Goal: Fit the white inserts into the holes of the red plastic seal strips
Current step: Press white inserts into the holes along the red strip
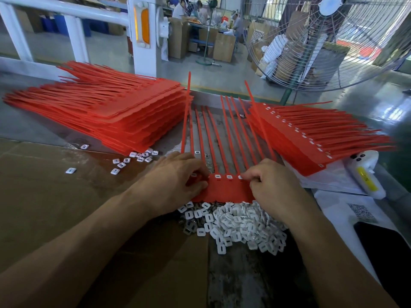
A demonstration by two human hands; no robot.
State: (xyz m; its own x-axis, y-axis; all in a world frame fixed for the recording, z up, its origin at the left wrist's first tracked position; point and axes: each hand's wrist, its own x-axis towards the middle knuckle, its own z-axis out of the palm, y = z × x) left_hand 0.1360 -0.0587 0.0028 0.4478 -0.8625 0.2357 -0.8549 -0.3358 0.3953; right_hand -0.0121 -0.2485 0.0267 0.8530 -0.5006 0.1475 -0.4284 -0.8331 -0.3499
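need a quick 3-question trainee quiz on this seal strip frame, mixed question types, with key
1. True or false: the big pile of loose white inserts lies between the person and the red sheet of strips under the hands.
2. Which stack shows white inserts already along its edge? A) the left stack B) the right stack
3. Fill in: the left hand and right hand both press on the sheet's ____ edge, where its holes are.

Key
1. True.
2. B; the left stack's visible edges show plain red.
3. Far (the edge where the thin tails begin), with three seated inserts visible between the hands.
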